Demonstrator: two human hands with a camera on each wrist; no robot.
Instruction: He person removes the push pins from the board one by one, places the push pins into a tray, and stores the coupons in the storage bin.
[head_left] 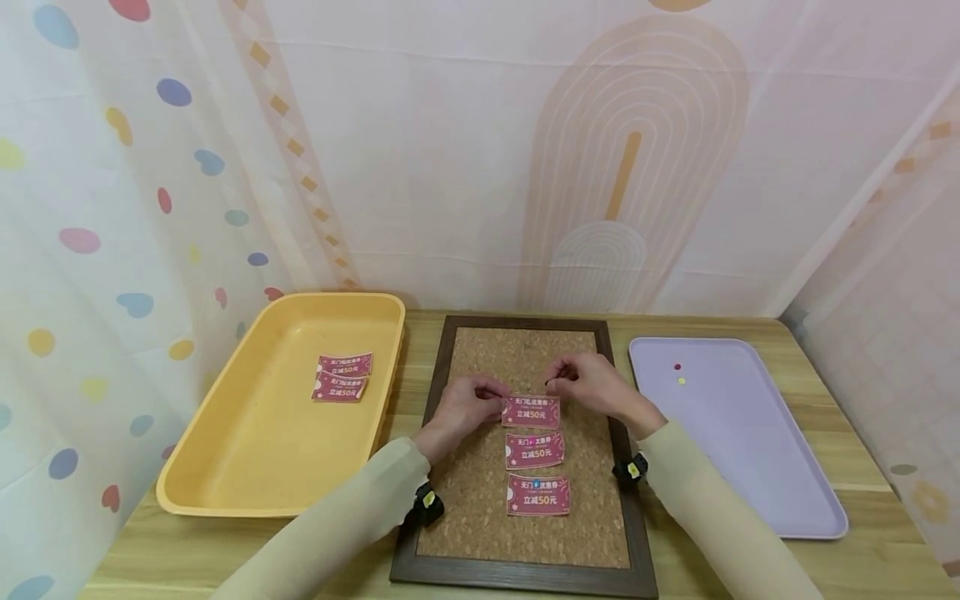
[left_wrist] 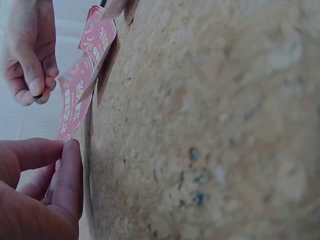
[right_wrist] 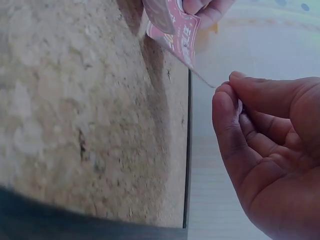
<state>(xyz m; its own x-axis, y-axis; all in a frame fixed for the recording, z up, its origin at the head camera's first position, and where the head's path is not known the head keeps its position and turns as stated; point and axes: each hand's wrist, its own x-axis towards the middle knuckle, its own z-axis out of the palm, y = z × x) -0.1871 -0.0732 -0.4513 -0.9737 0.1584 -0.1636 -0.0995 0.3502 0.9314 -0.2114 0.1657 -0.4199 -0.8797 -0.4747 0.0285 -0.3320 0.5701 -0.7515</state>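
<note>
Near the middle of the framed cork board point(head_left: 480, 350), my left hand point(head_left: 467, 404) pinches the left edge of the top pink coupon point(head_left: 531, 413) between thumb and fingertips. My right hand point(head_left: 592, 383) hovers by that coupon's upper right corner, pinching a small black pushpin point(left_wrist: 37, 96). Below lies a middle coupon point(head_left: 534, 452), with a small pink spot on its text that looks like a pin head. The lowest coupon point(head_left: 538, 496) carries a blue pushpin point(head_left: 536, 483). In the right wrist view, my right fingers hide the pin.
Left of the board, a yellow tray point(head_left: 247, 450) contains two overlapping pink coupons point(head_left: 341, 387). On the right, a lilac tray point(head_left: 757, 450) holds a red pin point(head_left: 678, 367) and a yellow pin point(head_left: 682, 381). A patterned curtain point(head_left: 450, 167) hangs behind the wooden table point(head_left: 870, 433).
</note>
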